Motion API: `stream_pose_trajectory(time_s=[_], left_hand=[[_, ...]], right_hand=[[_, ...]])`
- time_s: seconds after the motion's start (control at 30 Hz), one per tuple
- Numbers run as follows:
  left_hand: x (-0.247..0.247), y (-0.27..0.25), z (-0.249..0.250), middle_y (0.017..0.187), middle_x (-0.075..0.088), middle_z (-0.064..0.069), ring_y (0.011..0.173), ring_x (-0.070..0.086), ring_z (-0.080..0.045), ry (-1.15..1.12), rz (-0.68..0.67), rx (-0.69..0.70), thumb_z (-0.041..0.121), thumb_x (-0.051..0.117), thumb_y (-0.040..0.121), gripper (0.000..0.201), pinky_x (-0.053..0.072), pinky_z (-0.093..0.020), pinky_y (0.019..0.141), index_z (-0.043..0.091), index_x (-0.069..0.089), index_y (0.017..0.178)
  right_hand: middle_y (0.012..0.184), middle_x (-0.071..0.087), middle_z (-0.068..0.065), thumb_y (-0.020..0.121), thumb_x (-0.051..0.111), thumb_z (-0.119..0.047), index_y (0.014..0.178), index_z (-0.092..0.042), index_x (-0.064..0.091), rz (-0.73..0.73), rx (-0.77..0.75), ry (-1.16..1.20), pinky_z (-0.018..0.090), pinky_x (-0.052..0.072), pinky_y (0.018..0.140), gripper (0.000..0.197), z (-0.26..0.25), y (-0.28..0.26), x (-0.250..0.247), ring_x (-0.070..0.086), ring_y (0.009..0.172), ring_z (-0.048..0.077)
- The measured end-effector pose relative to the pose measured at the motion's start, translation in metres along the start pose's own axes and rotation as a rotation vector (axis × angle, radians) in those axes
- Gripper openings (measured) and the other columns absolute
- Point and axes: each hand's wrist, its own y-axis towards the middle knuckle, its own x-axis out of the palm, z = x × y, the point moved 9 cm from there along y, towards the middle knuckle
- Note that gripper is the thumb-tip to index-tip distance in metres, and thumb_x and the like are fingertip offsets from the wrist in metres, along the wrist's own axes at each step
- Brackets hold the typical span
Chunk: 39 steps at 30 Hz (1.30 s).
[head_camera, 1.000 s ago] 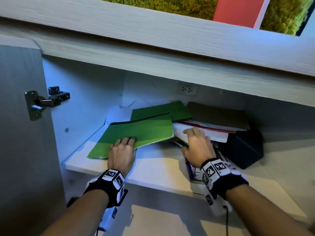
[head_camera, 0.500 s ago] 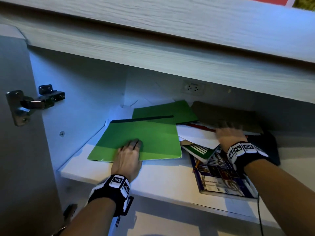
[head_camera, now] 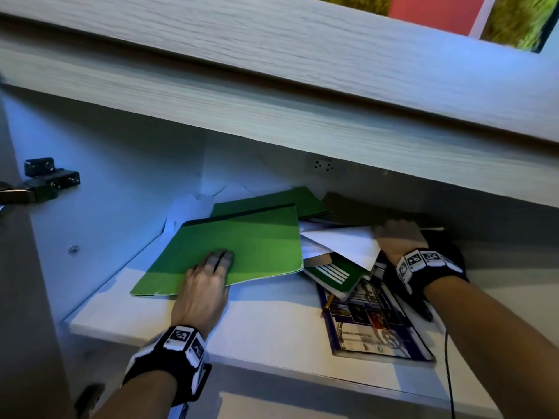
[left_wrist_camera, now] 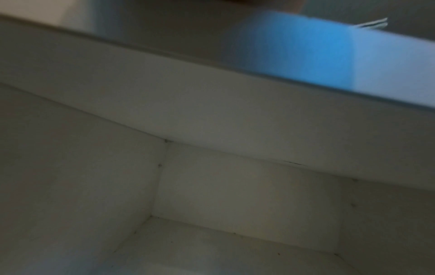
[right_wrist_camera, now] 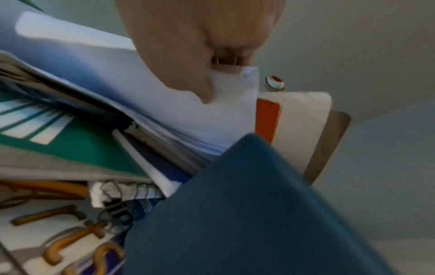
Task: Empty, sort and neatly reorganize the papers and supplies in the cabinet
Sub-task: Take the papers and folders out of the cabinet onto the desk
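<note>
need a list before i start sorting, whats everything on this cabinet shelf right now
green folders: two, green, left of shelf, one partly under the other
white papers: loose sheaf, white, middle of pile
green notebook: one, green with white stripes, under the papers
blue booklet: one, blue printed cover, front right, bottom of pile
pencil: one, yellow, on the booklet's left edge
brown folder: one, brown, back right
dark case: one, dark, far right
shelf: one, white
hinge: one, dark metal, left wall
left hand: flat on front green folder
right hand: grips the white papers
</note>
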Motion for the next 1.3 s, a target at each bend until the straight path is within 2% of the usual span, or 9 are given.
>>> stream_pose_trajectory(time_s=[0.2, 0.33, 0.43, 0.5, 0.6, 0.73, 0.9, 1.1, 1.3], left_hand=[[-0.009, -0.001, -0.003, 0.118, 0.064, -0.021, 0.089, 0.066, -0.038, 0.006, 0.085, -0.010, -0.008, 0.079, 0.057, 0.069, 0.054, -0.046, 0.076, 0.001, 0.059, 0.123], [-0.021, -0.005, 0.005, 0.111, 0.067, -0.019, 0.085, 0.067, -0.038, -0.040, 0.134, 0.027, -0.011, 0.079, 0.054, 0.068, 0.055, -0.046, 0.074, 0.001, 0.062, 0.119], [-0.029, -0.009, 0.006, 0.110, 0.068, -0.016, 0.084, 0.067, -0.037, -0.106, 0.156, 0.037, -0.011, 0.079, 0.057, 0.066, 0.055, -0.046, 0.076, 0.003, 0.064, 0.119], [-0.033, -0.013, 0.007, 0.111, 0.069, -0.013, 0.085, 0.067, -0.035, -0.154, 0.165, 0.055, -0.010, 0.078, 0.060, 0.064, 0.055, -0.044, 0.077, 0.004, 0.064, 0.120], [-0.030, -0.017, 0.010, 0.109, 0.070, -0.010, 0.086, 0.068, -0.032, -0.128, 0.114, 0.110, -0.008, 0.079, 0.060, 0.062, 0.055, -0.042, 0.077, 0.007, 0.066, 0.119], [-0.017, -0.004, 0.009, 0.125, 0.065, -0.006, 0.100, 0.066, -0.031, -0.021, -0.031, 0.106, 0.004, 0.079, 0.067, 0.061, 0.053, -0.042, 0.085, 0.013, 0.063, 0.125], [-0.006, 0.007, 0.005, 0.113, 0.070, -0.005, 0.092, 0.067, -0.026, 0.186, -0.065, 0.109, 0.044, 0.085, 0.064, 0.059, 0.050, -0.039, 0.074, 0.015, 0.068, 0.112], [-0.015, 0.004, -0.012, 0.093, 0.074, -0.009, 0.081, 0.069, -0.029, 0.113, 0.059, -0.021, -0.005, 0.084, 0.045, 0.057, 0.047, -0.038, 0.068, 0.011, 0.074, 0.099], [-0.011, 0.004, -0.014, 0.084, 0.073, -0.008, 0.075, 0.067, -0.028, 0.124, 0.049, -0.037, -0.009, 0.078, 0.045, 0.053, 0.047, -0.036, 0.066, 0.014, 0.074, 0.092]], right_hand=[[0.132, 0.048, 0.003, 0.090, 0.056, -0.028, 0.129, -0.019, 0.045, 0.181, -0.112, 0.033, 0.030, 0.043, 0.071, 0.042, 0.000, -0.040, -0.016, 0.062, 0.102, 0.027], [0.087, 0.060, 0.010, 0.063, 0.074, -0.002, 0.087, -0.010, 0.064, 0.500, -0.279, 0.011, 0.027, 0.038, 0.042, 0.027, -0.020, -0.096, -0.032, 0.057, 0.058, 0.026], [0.080, 0.059, 0.007, 0.073, 0.055, -0.011, 0.082, -0.011, 0.066, 0.680, -0.364, 0.055, 0.027, 0.038, 0.041, 0.015, -0.024, -0.141, -0.033, 0.055, 0.057, 0.024], [0.090, 0.064, 0.008, 0.066, 0.072, -0.009, 0.090, -0.011, 0.069, 0.662, -0.380, 0.111, 0.028, 0.043, 0.040, 0.024, -0.024, -0.157, -0.025, 0.061, 0.063, 0.023], [0.100, 0.069, 0.008, 0.050, 0.085, -0.007, 0.101, -0.012, 0.070, 0.533, -0.308, 0.191, 0.029, 0.048, 0.039, 0.054, -0.020, -0.156, -0.009, 0.068, 0.073, 0.024], [0.085, 0.069, 0.002, 0.068, 0.058, -0.020, 0.093, -0.017, 0.070, 0.566, -0.311, 0.204, 0.029, 0.045, 0.036, 0.028, -0.029, -0.157, -0.017, 0.067, 0.069, 0.021], [0.080, 0.067, 0.003, 0.042, 0.090, -0.014, 0.095, -0.015, 0.072, 0.531, -0.230, 0.205, 0.030, 0.043, 0.033, 0.056, -0.027, -0.162, -0.023, 0.065, 0.063, 0.021], [0.081, 0.068, 0.014, 0.056, 0.077, -0.003, 0.096, -0.005, 0.071, 0.656, -0.121, 0.145, 0.031, 0.044, 0.035, 0.041, 0.019, -0.160, -0.047, 0.065, 0.060, 0.032], [0.066, 0.059, 0.024, 0.063, 0.051, -0.006, 0.095, -0.001, 0.065, 0.685, 0.270, 0.248, 0.038, 0.046, 0.047, 0.035, 0.095, -0.169, -0.060, 0.059, 0.052, 0.039]])
